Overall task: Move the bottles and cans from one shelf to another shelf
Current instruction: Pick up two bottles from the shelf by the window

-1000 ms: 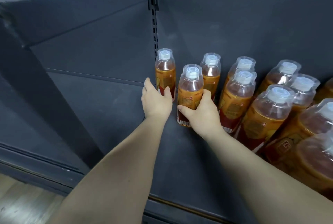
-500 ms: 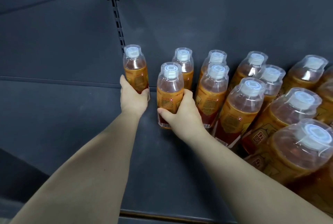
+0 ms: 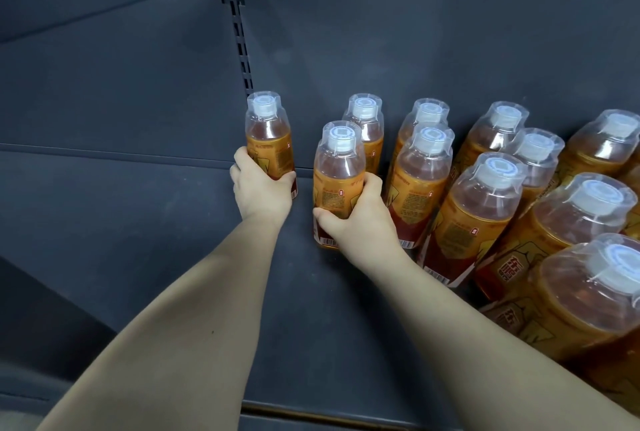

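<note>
**Both hands on bottles at the left end of the stock**

Dark grey metal shelf (image 3: 166,233) seen from above, with a grey back panel (image 3: 398,35) of the same finish behind it. A slotted upright strip (image 3: 241,35) ran down the panel's left edge.

The left hand (image 3: 262,190) was wrapped round the end bottle (image 3: 268,134). This was a clear plastic bottle of amber drink with an orange-and-red label and a white cap under a clear dome cover. It was upright, hard by the back panel, directly below the slotted strip. The left fingers (image 3: 241,162) were curled about its lower label. Its base was hidden by the hand, so contact with the shelf could not be told.

The right hand (image 3: 358,221) grasped the front bottle (image 3: 341,167), of the same make. It stood just right of the end bottle and nearer the camera, with a gap between the two. The thumb (image 3: 323,215) pressed the left side of the label and the right fingers (image 3: 372,183) curled round the right side. The barcode edge at its foot appeared to sit on the shelf, though the angle made that uncertain.

The remaining bottles (image 3: 481,212) were all alike. They were packed in close rows from just behind the front bottle out to the right edge of view, and several touched their neighbours. The nearest ones were cut off by the frame. Both forearms were bare and reached in from below.
</note>
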